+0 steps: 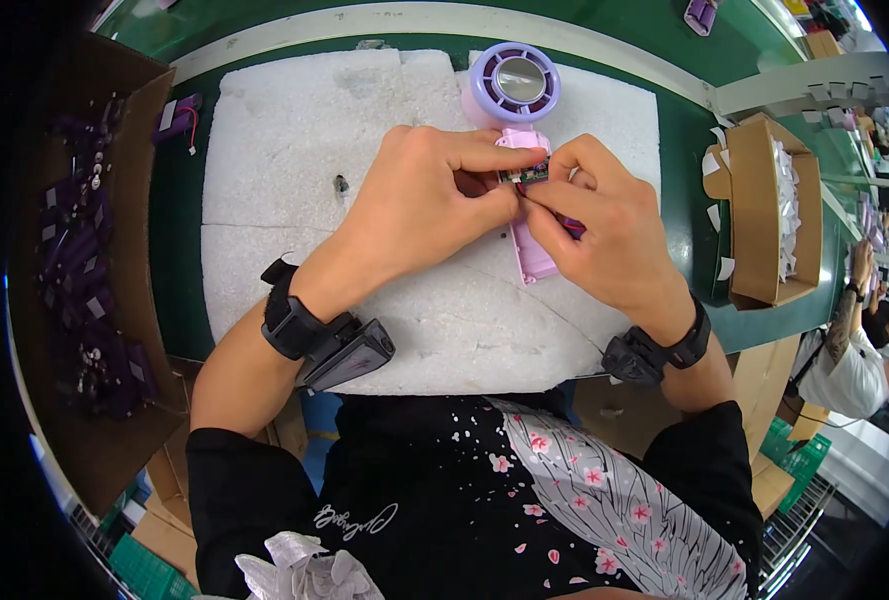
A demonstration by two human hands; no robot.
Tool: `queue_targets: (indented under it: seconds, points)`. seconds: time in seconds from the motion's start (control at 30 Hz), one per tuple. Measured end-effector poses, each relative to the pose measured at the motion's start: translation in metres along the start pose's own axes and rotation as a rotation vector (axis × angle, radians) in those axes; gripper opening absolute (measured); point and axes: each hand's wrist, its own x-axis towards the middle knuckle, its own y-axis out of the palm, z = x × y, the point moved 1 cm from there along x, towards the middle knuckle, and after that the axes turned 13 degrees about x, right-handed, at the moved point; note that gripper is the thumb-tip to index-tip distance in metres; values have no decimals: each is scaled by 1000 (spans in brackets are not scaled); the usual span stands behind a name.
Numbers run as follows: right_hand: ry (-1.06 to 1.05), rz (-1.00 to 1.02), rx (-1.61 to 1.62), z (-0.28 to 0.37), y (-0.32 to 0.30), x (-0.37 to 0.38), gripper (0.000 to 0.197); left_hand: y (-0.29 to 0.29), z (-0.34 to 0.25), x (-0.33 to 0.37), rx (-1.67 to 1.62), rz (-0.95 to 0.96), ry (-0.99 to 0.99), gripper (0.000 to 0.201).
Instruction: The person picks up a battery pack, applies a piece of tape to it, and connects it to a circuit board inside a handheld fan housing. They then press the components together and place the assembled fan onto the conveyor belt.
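Pink-and-lavender plastic fan [521,140]: judged light, stiff, best held by casing [535,264]. Fragile-looking green circuit board [537,173] flanked by curled left hand [422,196] and right hand [609,220]; exact grip unclear.

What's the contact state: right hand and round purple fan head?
Apart. The head camera shows white foam between right hand and round purple fan head.

Green workbench [682,205] — white rail [384,16] behind

bright, even light | soft shadows | edges bent | corners black
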Motion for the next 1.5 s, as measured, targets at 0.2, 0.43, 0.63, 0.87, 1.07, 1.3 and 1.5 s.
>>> queue_targets:
  seconds: [0.2,0.43,0.63,0.87,1.07,1.3,1.5]
  points:
    - [86,-76,224,-3,-6,4,16,-3,-5,-2,70,36,30,30]
    - [149,-89,244,-5,-7,4,28,-4,-7,-1,102,28,59,28]
    - [111,-27,259,-11,-6,4,34,-3,-5,0,118,11,91,28]
    - [162,-49,310,-8,-5,6,32,-4,-4,1,121,45,76,28]
    - [366,5,522,-6,-12,6,34,-3,3,0,17,2,77,31]
    - [414,297,484,-9,-29,9,34,-7,12,5,-96,35,-18,33]
    - [440,271,631,-15,-25,10,37,-4,10,4,-152,12,-77,32]
